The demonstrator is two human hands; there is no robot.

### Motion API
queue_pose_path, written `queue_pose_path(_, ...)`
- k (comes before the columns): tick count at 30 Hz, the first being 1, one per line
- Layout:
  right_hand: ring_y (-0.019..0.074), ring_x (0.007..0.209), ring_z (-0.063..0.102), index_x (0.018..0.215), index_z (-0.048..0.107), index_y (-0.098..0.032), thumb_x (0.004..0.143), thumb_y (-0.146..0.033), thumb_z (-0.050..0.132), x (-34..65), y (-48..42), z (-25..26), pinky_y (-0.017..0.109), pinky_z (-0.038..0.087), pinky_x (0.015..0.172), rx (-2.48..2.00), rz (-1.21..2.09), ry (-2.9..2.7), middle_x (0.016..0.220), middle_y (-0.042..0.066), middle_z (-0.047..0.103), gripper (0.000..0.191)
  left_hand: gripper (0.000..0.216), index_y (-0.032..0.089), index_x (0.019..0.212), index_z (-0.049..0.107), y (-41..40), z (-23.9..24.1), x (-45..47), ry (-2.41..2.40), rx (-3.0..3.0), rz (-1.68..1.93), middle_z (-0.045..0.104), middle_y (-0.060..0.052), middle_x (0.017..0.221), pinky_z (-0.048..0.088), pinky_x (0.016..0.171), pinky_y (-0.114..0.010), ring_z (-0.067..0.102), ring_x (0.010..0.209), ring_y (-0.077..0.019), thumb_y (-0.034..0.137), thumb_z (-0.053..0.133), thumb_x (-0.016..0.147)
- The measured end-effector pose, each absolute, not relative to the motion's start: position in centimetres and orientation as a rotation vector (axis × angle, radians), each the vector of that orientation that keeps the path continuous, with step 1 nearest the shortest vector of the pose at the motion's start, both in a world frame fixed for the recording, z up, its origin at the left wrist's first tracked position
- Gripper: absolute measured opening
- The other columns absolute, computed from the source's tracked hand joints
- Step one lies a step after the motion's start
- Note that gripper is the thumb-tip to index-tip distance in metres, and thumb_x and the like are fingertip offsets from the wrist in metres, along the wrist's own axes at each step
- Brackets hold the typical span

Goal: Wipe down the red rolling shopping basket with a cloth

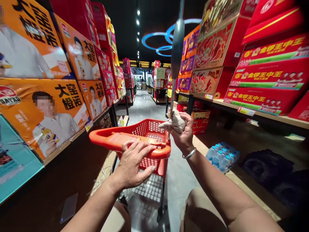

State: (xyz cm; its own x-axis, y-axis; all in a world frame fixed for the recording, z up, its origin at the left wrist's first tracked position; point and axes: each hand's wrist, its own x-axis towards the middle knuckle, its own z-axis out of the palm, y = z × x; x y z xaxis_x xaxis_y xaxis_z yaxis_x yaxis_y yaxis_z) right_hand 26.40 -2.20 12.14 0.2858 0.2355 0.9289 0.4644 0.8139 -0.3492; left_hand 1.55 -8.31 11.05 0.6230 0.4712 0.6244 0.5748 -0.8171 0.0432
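An orange shopping cart [130,132] with a perforated basket stands right in front of me. My left hand [135,161] lies over its handlebar [160,151], fingers stretched out across the top and thumb apart. Near the cart's right side, my right hand [182,132] is closed on a greyish-white cloth [178,121]. The cloth is bunched against a thin upright metal pole [173,93], which carries a thick dark sleeve [178,45] higher up. Whether the fingers also grip the pole is hidden by the cloth.
Orange drink boxes [58,116] are stacked on the left shelf. Red boxes [267,100] and gold boxes [210,54] fill the right shelf. Below it sits a pack of bottled water [222,156]. A grey-floored aisle [142,103] runs ahead between the shelves.
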Motion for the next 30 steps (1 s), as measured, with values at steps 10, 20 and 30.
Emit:
queue_pose_path(10, 0.0282, 0.121, 0.056, 0.115, 0.057, -0.025, 0.086, -0.018, 0.070, 25.5, -3.0, 17.1, 0.049, 0.054, 0.100, -0.629, -0.727, -1.540, 0.125, 0.012, 0.053, 0.032, 0.043, 0.029, 0.124, 0.063, -8.4, 11.9, 0.9, -1.004, -2.730, -0.895, 0.069, -0.005, 0.124, 0.031, 0.108, -0.055, 0.059, 0.117, -0.0311, 0.042, 0.067, 0.084)
queue_pose_path(20, 0.0266, 0.117, 0.055, 0.106, 0.065, -0.022, 0.089, -0.012, 0.062, 26.0, -3.2, 25.4, 0.047, 0.050, 0.102, -0.604, -1.227, -1.790, 0.117, 0.009, 0.067, 0.019, 0.036, 0.018, 0.113, 0.061, -10.4, 15.9, 5.0, -1.226, -2.783, -0.581, 0.070, -0.011, 0.113, 0.049, 0.092, -0.045, 0.066, 0.107, -0.0304, 0.047, 0.047, 0.099)
queue_pose_path(30, 0.0224, 0.107, 0.061, 0.108, 0.064, -0.022, 0.089, -0.017, 0.061, 24.8, -7.5, 25.3, 0.042, 0.054, 0.093, -0.434, -1.149, -2.018, 0.111, 0.008, 0.068, 0.019, 0.042, 0.020, 0.100, 0.070, -9.2, 14.7, 5.7, -1.332, -2.645, -0.509, 0.075, -0.011, 0.105, 0.047, 0.085, -0.043, 0.070, 0.101, -0.0321, 0.051, 0.043, 0.102)
